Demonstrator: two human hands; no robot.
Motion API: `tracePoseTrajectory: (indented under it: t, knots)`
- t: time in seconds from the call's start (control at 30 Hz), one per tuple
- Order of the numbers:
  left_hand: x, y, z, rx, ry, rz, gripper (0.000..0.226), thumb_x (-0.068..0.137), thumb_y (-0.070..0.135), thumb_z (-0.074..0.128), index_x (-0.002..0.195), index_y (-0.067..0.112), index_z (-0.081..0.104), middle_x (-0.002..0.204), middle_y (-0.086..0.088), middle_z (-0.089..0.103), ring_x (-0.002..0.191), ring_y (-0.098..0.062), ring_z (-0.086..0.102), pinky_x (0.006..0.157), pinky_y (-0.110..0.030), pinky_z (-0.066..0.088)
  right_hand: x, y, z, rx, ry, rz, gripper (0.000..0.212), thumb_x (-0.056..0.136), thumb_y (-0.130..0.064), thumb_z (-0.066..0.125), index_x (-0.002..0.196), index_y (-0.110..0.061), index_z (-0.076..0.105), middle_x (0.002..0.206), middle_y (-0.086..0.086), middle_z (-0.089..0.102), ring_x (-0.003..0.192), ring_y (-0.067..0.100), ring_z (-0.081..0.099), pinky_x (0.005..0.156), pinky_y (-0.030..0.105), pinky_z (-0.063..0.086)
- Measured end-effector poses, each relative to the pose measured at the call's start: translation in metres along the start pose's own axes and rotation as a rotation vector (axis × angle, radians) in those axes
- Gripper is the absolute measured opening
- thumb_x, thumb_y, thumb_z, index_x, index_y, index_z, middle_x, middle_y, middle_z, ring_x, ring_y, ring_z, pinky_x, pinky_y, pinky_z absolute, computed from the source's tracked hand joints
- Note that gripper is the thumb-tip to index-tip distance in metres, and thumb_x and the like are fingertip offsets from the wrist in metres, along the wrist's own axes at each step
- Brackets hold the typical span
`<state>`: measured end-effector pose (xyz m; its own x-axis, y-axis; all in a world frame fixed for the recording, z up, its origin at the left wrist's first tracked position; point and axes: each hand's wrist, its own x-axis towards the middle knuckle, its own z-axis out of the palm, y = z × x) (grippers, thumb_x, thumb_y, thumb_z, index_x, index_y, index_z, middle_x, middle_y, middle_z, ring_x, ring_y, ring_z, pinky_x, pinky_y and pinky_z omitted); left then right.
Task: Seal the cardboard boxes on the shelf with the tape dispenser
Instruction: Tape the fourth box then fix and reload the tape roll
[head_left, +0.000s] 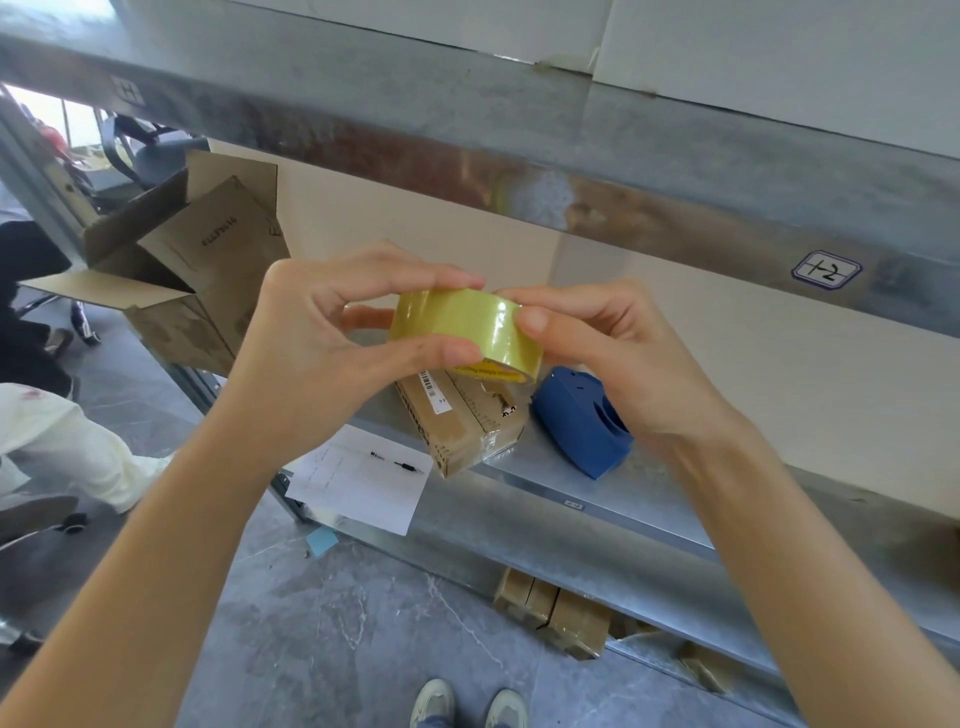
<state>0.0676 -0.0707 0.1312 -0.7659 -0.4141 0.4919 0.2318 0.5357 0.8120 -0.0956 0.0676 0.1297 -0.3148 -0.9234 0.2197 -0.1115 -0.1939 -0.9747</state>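
Left hand (332, 332) and right hand (613, 353) bare, nails short — grey-beige sneakers (434, 700) under blue trouser cuffs (435, 723).

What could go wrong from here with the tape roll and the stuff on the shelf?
1. The tape roll is off the blue dispenser, held only by fingertips of the left hand and right hand; it may slip and drop onto the small box.
2. The paper sheet with the pen appears to overhang the shelf edge; a bump might slide it off.
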Motion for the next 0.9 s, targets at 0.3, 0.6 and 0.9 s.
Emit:
tracePoseTrajectory:
  t: [0.3,0.6,0.9]
  knots:
    - [-0.001,0.002,0.005,0.025,0.052,0.046,0.035,0.073,0.031,0.082,0.107,0.029,0.071,0.101,0.014,0.072,0.100,-0.016,0.068,0.083,-0.022,0.053,-0.001,-0.002,0.017,-0.050,0.179,-0.067,0.037,0.086,-0.010,0.051,0.076,-0.032,0.079,0.082,-0.010,0.076,0.080,0.008,0.069,0.079,0.038,0.058]
    - [-0.003,0.001,0.004,0.021,0.073,0.035,0.035,0.074,0.032,0.081,0.107,0.029,0.071,0.103,0.012,0.072,0.104,-0.018,0.067,0.083,-0.021,0.052,-0.002,-0.004,0.020,-0.044,0.180,-0.045,0.039,0.082,-0.008,0.045,0.077,-0.031,0.077,0.078,-0.009,0.074,0.076,0.006,0.067,0.076,0.034,0.058]
    - [-0.004,0.002,0.005,0.032,0.071,0.045,0.035,0.074,0.033,0.081,0.107,0.028,0.071,0.105,0.010,0.072,0.104,-0.017,0.067,0.084,-0.022,0.053,-0.003,-0.002,0.021,-0.021,0.182,-0.074,0.035,0.084,-0.011,0.052,0.077,-0.032,0.078,0.080,-0.011,0.075,0.078,0.004,0.068,0.076,0.025,0.056]
